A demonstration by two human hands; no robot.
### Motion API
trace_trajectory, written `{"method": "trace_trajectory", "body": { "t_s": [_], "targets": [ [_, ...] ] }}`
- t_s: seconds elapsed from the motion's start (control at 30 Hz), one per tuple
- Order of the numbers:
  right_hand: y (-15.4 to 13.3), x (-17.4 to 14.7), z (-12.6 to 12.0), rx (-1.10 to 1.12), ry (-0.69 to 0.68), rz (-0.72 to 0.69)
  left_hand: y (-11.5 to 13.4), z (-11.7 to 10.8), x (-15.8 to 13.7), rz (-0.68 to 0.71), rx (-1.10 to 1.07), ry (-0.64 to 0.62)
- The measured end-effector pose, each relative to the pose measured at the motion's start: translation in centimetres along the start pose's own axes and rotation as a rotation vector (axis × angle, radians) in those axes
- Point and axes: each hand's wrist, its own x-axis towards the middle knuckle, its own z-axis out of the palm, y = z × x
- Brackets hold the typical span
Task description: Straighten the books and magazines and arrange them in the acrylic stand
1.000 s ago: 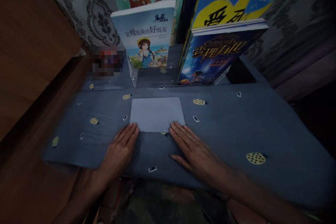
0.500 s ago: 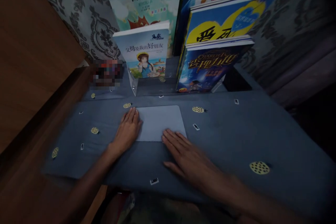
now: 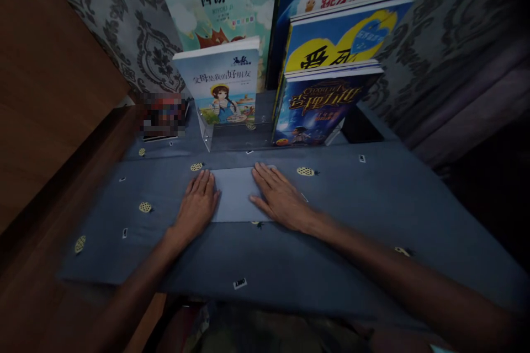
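A pale, blank, rectangular sheet [image 3: 234,194] lies flat on the cloth-covered table; I cannot tell whether it is one layer or folded. At its left edge rests my left hand [image 3: 199,198], palm down, fingers stretched out and pointing away from me. My right hand [image 3: 282,198] lies flat over the sheet's right part, thumb spread to the left and fingertips near the far edge. It hides the right edge of the sheet. Between the two hands the middle of the sheet shows. Neither hand grips anything.
Behind the sheet, a clear stand [image 3: 209,135] holds a light-blue book [image 3: 226,83]. Right of it stand a dark-blue book [image 3: 318,107] and a yellow-and-blue book [image 3: 343,33]. Taller books stand at the back. A blurred stack [image 3: 163,116] lies at the far left on the blue tablecloth [image 3: 165,265].
My right hand has slid away from me, from the sheet's near right corner to its far right part. The left hand stays on the left edge. The view has shifted slightly.
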Motion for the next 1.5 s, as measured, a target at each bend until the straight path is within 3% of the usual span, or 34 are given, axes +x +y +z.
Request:
{"method": "trace_trajectory", "body": {
  "t_s": [0.27, 0.47, 0.8, 0.97, 1.23, 1.5],
  "targets": [
    [-0.1, 0.0, 0.3, -0.004, 0.063, 0.013, 4.7, -0.8, -1.4, 0.238, -0.103, -0.102],
    [0.1, -0.1, 0.4, -0.035, 0.043, 0.011, 3.8, -0.4, 2.7, 0.236, -0.125, -0.248],
    [-0.8, -0.5, 0.4, 0.011, -0.008, -0.044, 3.2, 0.8, 7.3, 0.104, -0.169, -0.229],
    [0.9, 0.9, 0.3, 0.014, 0.000, -0.015, 3.4, 0.4, 6.7, 0.099, -0.192, -0.152],
    [2.0, 2.4, 0.4, 0.046, 0.038, 0.041, 6.8, -0.5, 1.0, 0.297, -0.167, -0.144],
    [3.4, 1.4, 1.3, 0.192, 0.139, 0.060, 5.5, 0.0, 5.5, 0.288, -0.227, -0.226]
  ]
}}
